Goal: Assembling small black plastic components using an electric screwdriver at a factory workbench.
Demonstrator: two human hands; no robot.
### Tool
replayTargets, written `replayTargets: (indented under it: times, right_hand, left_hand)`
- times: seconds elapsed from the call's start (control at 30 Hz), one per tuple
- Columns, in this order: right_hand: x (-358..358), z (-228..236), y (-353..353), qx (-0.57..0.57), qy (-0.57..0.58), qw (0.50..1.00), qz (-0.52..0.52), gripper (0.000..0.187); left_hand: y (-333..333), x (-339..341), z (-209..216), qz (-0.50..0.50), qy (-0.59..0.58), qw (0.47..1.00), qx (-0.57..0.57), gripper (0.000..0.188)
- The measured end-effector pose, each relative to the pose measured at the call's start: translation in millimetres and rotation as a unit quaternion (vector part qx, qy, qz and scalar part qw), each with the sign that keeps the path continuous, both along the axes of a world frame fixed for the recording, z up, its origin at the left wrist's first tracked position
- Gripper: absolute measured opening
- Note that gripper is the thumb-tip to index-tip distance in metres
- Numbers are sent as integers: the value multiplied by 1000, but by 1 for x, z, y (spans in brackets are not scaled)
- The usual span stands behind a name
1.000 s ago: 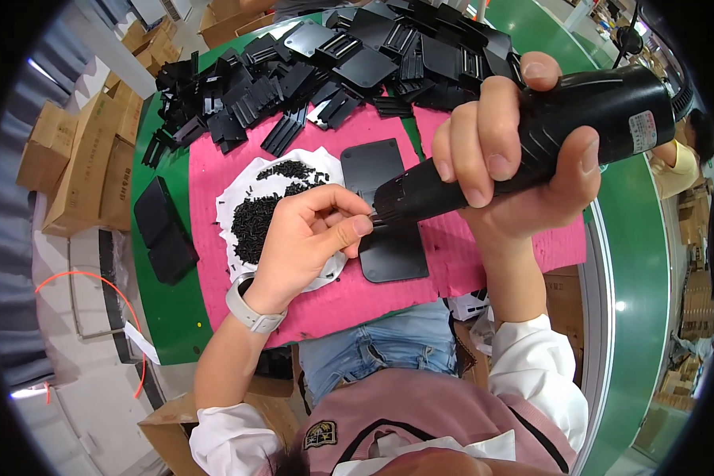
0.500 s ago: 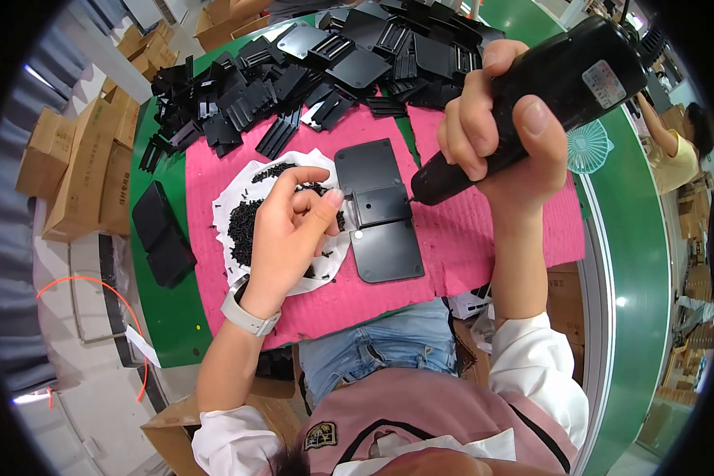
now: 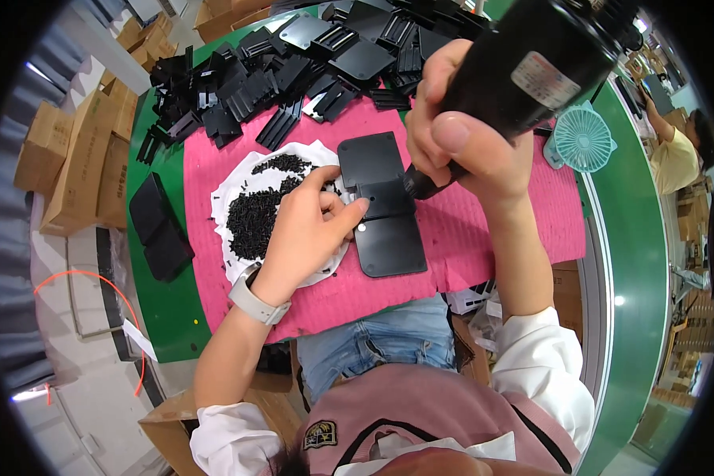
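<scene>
Pink mat [image 3: 462, 238]; R hand [image 3: 476, 151] w/ blk driver [image 3: 523, 87]

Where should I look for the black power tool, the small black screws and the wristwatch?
Black power tool [image 3: 501, 101]: head view, on its housing.
Small black screws [image 3: 250, 228]: head view, on the larger heap.
Wristwatch [image 3: 255, 303]: head view, on the pale strap.

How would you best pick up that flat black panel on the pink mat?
I'd probably take the black panel by both side edges of its near half, coming from above: it lies flat on the pink mat, that half is uncovered, and the left hand and black tool crowd its middle.
</scene>
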State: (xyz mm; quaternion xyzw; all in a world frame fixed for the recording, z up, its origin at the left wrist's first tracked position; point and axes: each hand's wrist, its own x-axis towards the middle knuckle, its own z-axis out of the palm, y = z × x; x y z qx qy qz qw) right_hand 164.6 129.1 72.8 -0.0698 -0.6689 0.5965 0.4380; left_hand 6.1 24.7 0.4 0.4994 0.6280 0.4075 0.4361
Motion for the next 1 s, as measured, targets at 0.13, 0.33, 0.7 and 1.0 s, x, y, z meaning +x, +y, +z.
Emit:
replayTargets:
  times: [0.13, 0.33, 0.7, 1.0]
  right_hand:
    - [-3, -1, 2, -5, -20, 1000, 10, 32]
    - [-2, -2, 4, -20, -10, 999, 25, 29]
    - [-4, -8, -10, 24, 0, 999, -46, 32]
    - [10, 9, 2, -14, 225, 963, 150, 37]
  left_hand:
    - [3, -2, -1, -14, -24, 1000, -4, 40]
    - [5, -3, -1, -21, -48, 999, -12, 34]
    - [5, -4, -5, -1, -23, 1000, -5, 32]
    - [-12, -5, 8, 31, -280, 953, 111, 18]
